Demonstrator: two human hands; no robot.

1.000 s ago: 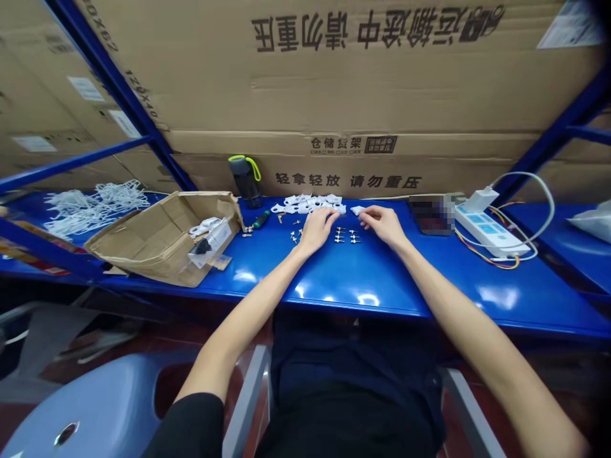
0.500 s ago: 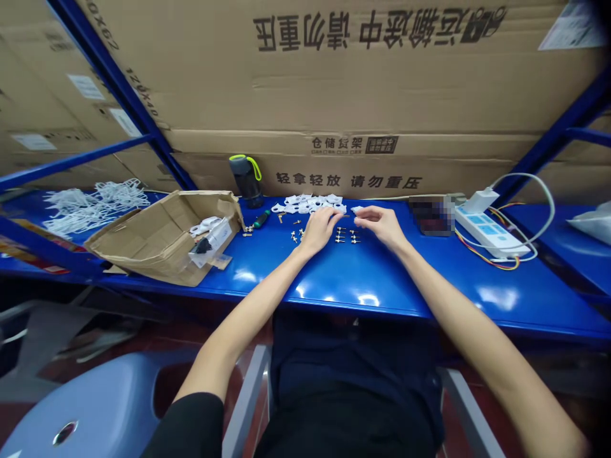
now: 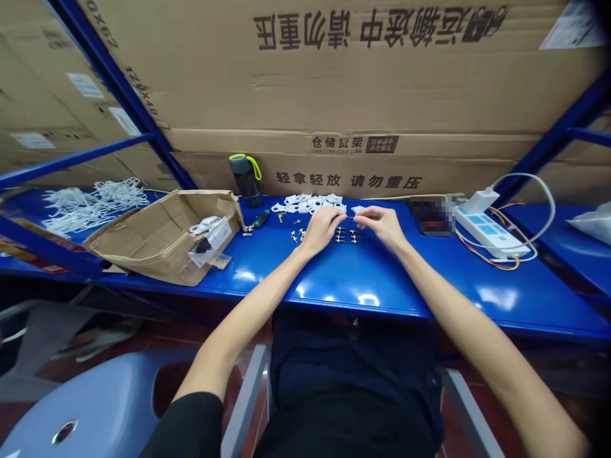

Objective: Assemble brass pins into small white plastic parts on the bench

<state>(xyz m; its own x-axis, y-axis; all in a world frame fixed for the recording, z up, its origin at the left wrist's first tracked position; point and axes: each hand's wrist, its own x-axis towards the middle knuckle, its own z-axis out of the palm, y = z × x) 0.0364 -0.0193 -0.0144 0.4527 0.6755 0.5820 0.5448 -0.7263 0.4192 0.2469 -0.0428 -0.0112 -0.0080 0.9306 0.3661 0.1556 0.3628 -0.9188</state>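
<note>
the right hand (image 3: 380,226) has drawn nearer the left hand (image 3: 319,231), so both now pinch one thin piece (image 3: 350,217) between them.

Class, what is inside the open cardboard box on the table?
Inside the cardboard box, white pieces show toward its right end. Anything behind its near wall or the plastic package in front is hidden.

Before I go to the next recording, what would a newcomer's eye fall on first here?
Probably the large printed cardboard across the back, its top lettering upside down. Next, the left hand and right hand, nearly meeting over the blue table, a thin piece between their fingertips. The dark bottle with its yellow-green loop stands out too, behind and left of the hands.
</note>
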